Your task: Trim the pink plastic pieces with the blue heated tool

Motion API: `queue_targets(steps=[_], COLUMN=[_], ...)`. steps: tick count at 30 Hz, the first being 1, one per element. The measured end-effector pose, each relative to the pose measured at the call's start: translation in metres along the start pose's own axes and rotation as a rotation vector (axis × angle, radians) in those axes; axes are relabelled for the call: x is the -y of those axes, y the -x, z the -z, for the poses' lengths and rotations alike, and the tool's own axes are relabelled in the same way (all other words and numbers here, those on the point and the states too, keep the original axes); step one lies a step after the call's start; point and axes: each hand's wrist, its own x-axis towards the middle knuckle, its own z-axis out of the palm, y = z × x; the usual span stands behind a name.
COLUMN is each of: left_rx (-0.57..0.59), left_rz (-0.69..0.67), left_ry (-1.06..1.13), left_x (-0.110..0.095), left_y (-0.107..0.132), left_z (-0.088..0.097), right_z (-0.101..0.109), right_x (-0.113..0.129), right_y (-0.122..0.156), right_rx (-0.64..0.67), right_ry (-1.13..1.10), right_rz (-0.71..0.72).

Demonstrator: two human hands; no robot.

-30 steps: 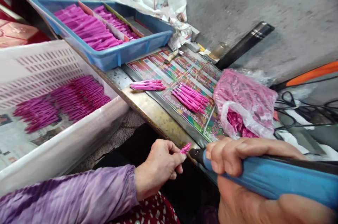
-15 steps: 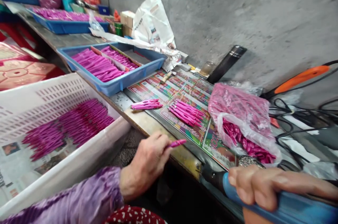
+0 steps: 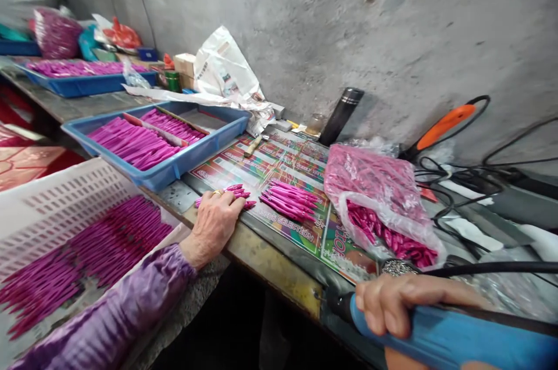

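My left hand [image 3: 213,222] lies over a small bundle of slim pink tweezers [image 3: 238,190] at the table's front edge, its fingers curled down on them. Fingers hide much of that bundle. Just to the right, a larger bundle of the same tweezers [image 3: 290,200] rests on a printed sheet [image 3: 270,219]. At the lower right, my right hand [image 3: 396,303] is wrapped round a blue corded power tool [image 3: 475,329] with a black nose, which points left over the table edge. The tool's tip is not clearly visible.
A plastic bag of pink pieces [image 3: 370,175] lies beside black cables [image 3: 457,178]. At left are a blue divided tray [image 3: 168,175] and a white basket [image 3: 78,184], both holding pink pieces. A black cylinder [image 3: 342,117] and an orange-handled tool [image 3: 447,126] stand near the wall.
My left hand has moved from in front of the table, where it held one pink piece, onto the small bundle. The view has shifted; my right hand still grips the power tool.
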Motion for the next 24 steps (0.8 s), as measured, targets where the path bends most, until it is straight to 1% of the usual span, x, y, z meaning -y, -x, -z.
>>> queue_targets(steps=[4,7,9,12,15,17,20,24], left_rx=[0.066,0.073,0.105,0.169,0.191,0.199,0.209,0.202], left_rz=[-0.038,-0.020,-0.036,-0.111,-0.190,-0.250,-0.313,-0.361], left_ry=[-0.155,-0.151,-0.093,0.013,0.059,0.085,0.095,0.083], left_x=[0.006,0.002,-0.008,-0.033,-0.059,-0.071,-0.082,-0.084], left_y=[-0.010,-0.018,-0.024,-0.034,-0.044,-0.051,-0.059,-0.063], left_z=[0.002,0.002,0.000,-0.004,-0.007,-0.009,-0.012,-0.020], right_z=[0.001,0.001,0.001,-0.001,0.000,0.002,0.008,0.008], right_x=[0.000,0.000,0.001,0.001,0.000,-0.001,0.000,0.003], right_y=[0.002,0.002,0.001,-0.001,-0.002,-0.001,0.001,0.000], right_rx=[0.014,-0.022,-0.034,-0.055,-0.070,-0.066,-0.078,-0.162], right_ry=[-0.038,-0.048,-0.054,-0.059,-0.042,-0.020,0.013,0.059], right_rz=[-0.040,-0.048,-0.053,-0.056,-0.070,-0.083,-0.105,-0.118])
